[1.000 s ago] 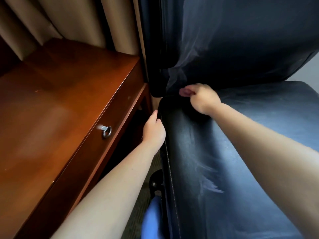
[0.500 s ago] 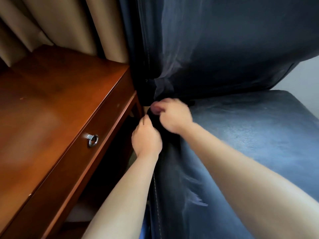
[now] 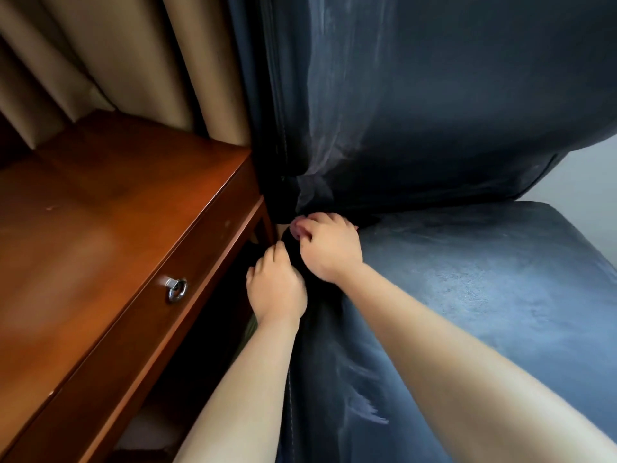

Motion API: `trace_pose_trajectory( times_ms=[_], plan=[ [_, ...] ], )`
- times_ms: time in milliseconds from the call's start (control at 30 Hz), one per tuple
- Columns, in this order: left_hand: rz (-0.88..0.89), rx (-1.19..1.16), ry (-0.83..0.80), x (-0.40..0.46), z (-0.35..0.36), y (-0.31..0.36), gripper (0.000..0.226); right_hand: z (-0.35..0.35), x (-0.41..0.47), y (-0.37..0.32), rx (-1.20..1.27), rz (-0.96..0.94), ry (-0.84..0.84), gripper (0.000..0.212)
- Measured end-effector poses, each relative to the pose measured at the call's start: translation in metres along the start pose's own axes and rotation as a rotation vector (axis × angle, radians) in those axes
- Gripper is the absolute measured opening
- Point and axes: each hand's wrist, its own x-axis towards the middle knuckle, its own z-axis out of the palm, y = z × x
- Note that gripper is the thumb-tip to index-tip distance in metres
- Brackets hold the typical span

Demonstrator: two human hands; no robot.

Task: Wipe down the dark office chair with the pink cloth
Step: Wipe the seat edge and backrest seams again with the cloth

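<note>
The dark office chair fills the right half: its seat (image 3: 484,295) is dusty with pale wipe streaks, and its backrest (image 3: 434,101) rises behind. My right hand (image 3: 330,248) sits at the seat's back left corner, in the gap under the backrest, fingers curled round the pink cloth (image 3: 298,227), of which only a small bunched bit shows. My left hand (image 3: 275,289) grips the seat's left edge just below the right hand, its fingers curled over the side.
A reddish wooden desk (image 3: 100,245) stands close on the left, with a metal ring pull (image 3: 177,289) on its drawer front. Beige curtains (image 3: 133,61) hang behind it. Only a narrow dark gap separates the desk from the chair.
My left hand slid up the seat's edge toward the back corner, close under the right hand. My right hand with the cloth shifted left to that corner.
</note>
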Motion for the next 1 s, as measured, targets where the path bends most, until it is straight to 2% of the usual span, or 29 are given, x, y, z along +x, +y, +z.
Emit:
trace_pose_trajectory(
  times_ms=[100, 233, 400, 433, 533, 567, 667, 767, 900, 1000],
  plan=[
    [0.015, 0.054, 0.019, 0.002, 0.002, -0.001, 0.049, -0.009, 0.002, 0.017, -0.017, -0.053, -0.019, 0.037],
    [0.069, 0.099, 0.051, 0.002, 0.003, -0.001, 0.051, -0.02, 0.008, 0.048, 0.026, 0.121, 0.036, 0.041],
    [0.137, 0.141, 0.073, 0.001, 0.003, -0.003, 0.052, -0.021, 0.003, 0.059, 0.016, -0.045, -0.007, 0.039],
    [0.146, 0.148, 0.069, 0.0, 0.002, -0.003, 0.052, -0.027, 0.005, 0.073, 0.008, -0.026, -0.011, 0.04],
    [0.209, 0.178, 0.051, 0.0, -0.003, -0.001, 0.053, -0.041, 0.011, 0.104, 0.061, 0.244, 0.029, 0.039],
    [0.235, 0.196, 0.041, 0.002, -0.004, 0.001, 0.053, -0.04, 0.012, 0.102, 0.04, 0.269, 0.052, 0.036],
    [0.276, 0.221, 0.008, 0.007, -0.011, 0.004, 0.052, -0.028, 0.005, 0.079, -0.014, 0.138, 0.066, 0.034],
    [0.343, 0.202, -0.019, 0.012, -0.015, 0.006, 0.05, -0.03, -0.004, 0.091, -0.01, 0.002, 0.041, 0.041],
    [0.386, 0.132, -0.049, 0.017, -0.014, 0.021, 0.043, -0.044, 0.006, 0.12, -0.004, 0.19, 0.059, 0.038],
    [0.351, 0.113, -0.051, 0.015, -0.006, 0.047, 0.041, -0.035, -0.014, 0.111, -0.014, 0.107, 0.139, 0.036]
  ],
)
